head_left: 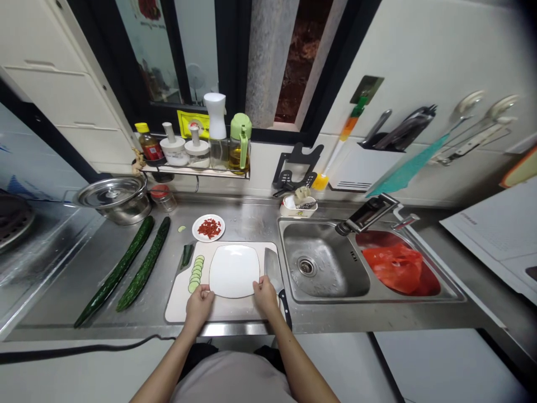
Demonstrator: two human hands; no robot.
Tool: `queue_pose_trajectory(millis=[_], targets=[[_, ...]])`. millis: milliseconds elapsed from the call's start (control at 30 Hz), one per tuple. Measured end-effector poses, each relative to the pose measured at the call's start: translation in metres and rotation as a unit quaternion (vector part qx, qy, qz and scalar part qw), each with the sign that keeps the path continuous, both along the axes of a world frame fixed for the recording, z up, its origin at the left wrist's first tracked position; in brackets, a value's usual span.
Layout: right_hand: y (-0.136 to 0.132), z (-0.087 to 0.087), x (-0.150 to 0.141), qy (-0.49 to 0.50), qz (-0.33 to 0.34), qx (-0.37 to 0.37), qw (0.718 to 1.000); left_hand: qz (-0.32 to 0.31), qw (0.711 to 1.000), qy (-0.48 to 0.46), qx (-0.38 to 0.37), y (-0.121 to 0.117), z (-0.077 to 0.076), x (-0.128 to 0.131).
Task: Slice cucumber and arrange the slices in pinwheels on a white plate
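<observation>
A white square plate (234, 270) lies on the pale cutting board (178, 305). My left hand (198, 303) grips the plate's near left corner and my right hand (264, 295) grips its near right corner, fingers curled on the rim. A row of cucumber slices (196, 273) lies on the board left of the plate, with a dark cucumber end piece (186, 255) behind them. A cleaver (274, 275) rests at the board's right edge, beside my right hand.
Two whole cucumbers (130, 268) lie on the steel counter to the left. A small plate of red bits (208, 228) sits behind the board. The sink (323, 263) is at right, with a red bag (394, 267) in a basin. A steel pot (115, 197) stands far left.
</observation>
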State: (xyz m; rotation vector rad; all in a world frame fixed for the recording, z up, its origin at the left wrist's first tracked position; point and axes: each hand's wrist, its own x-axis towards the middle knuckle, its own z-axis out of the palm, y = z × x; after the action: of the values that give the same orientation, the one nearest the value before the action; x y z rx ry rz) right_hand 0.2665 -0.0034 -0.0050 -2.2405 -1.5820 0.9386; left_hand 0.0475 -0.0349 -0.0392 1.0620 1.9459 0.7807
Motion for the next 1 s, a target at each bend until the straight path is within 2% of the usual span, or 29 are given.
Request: queue_pose_trajectory(millis=[367, 567, 833, 1000], targets=[[0.003, 0.010, -0.004, -0.027, 0.005, -0.030, 0.999, -0.003, 1.000, 0.008, -0.003, -0.003, 0.000, -0.001], [0.003, 0.006, -0.003, -0.002, -0.006, -0.018, 1.000, -0.006, 1.000, 0.007, -0.003, -0.004, 0.006, 0.000], [0.004, 0.001, -0.002, 0.021, -0.023, 0.011, 0.999, -0.008, 1.000, 0.012, 0.010, -0.004, 0.005, 0.000], [0.003, -0.001, -0.001, 0.021, -0.013, 0.015, 1.000, -0.020, 0.999, 0.043, 0.006, -0.007, 0.014, -0.008]])
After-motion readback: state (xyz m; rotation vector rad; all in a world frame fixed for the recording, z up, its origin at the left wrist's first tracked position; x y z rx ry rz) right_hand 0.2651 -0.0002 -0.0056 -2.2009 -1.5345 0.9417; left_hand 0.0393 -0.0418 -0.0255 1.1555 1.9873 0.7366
